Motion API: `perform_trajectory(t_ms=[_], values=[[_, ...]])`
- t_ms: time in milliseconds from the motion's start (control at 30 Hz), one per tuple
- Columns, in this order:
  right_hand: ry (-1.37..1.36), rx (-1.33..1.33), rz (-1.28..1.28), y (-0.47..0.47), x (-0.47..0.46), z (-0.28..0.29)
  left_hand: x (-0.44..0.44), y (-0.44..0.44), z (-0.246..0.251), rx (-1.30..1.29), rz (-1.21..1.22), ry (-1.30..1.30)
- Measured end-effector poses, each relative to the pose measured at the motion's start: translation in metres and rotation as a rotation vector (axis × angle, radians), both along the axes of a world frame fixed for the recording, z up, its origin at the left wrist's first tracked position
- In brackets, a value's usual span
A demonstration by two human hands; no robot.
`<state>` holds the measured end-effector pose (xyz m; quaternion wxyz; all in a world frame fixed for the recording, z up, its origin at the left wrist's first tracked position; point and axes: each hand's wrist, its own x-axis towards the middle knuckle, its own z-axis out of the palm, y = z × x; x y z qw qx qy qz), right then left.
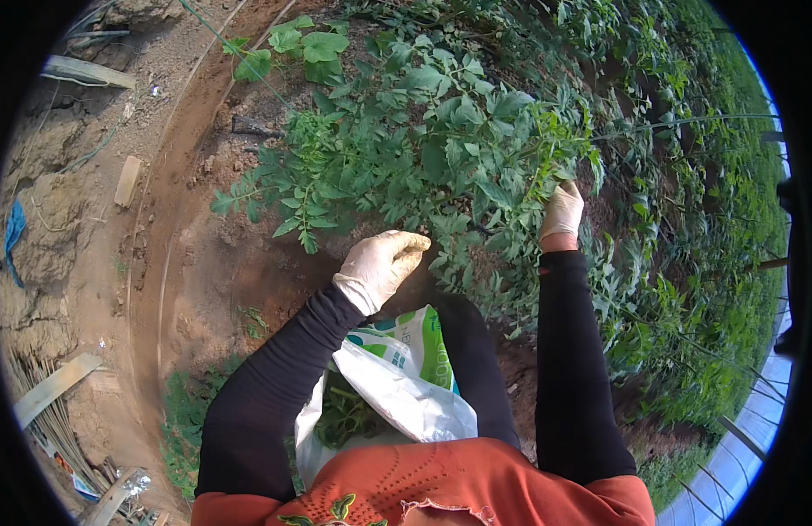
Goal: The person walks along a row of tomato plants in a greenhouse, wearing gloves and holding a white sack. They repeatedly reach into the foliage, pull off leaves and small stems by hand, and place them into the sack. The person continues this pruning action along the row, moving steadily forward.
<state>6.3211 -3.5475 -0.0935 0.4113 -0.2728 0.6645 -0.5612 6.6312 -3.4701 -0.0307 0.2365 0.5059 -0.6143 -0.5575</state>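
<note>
My left hand (383,269), in a whitish glove with stained fingertips, hovers over bare soil just short of the tomato plants (406,158). Its thumb and fingers are pressed together, and nothing shows between them. Farther right, my right hand (563,212), gloved as well, has its fingers closed at a leafy tomato shoot (544,177); leaves partly cover the fingertips. Against my body, below the left hand, a white plastic sack (406,394) with green and blue print lies folded open. Picked green leaves and stems (346,414) fill its mouth.
A green string (682,122) runs rightward from the plant top. Dense tomato rows (701,263) reach the plastic greenhouse film (741,454). At left are a dirt channel (153,223), a brick (128,181), wooden boards (57,388) and a bundle of thin sticks (57,427). A broad-leaved vine (307,49) grows at the top.
</note>
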Motion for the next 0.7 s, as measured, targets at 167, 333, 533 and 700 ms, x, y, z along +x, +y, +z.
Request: perform_trajectory(t_ms=[167,333,533,700], values=[[0.009,-0.007,0.135,-0.013,0.019,-0.011,-0.044,-0.050,-0.029,0.160,0.006,0.048],[0.042,-0.121,0.310,-0.007,0.066,-0.002,-0.053,-0.066,-0.058,-0.121,-0.124,-0.360],[0.328,-0.148,0.482,-0.004,0.095,0.010,-0.019,-0.065,-0.085,0.512,0.418,0.762],[0.192,-0.222,0.426,-0.003,0.106,0.003,-0.015,-0.057,-0.074,0.540,0.499,1.097]])
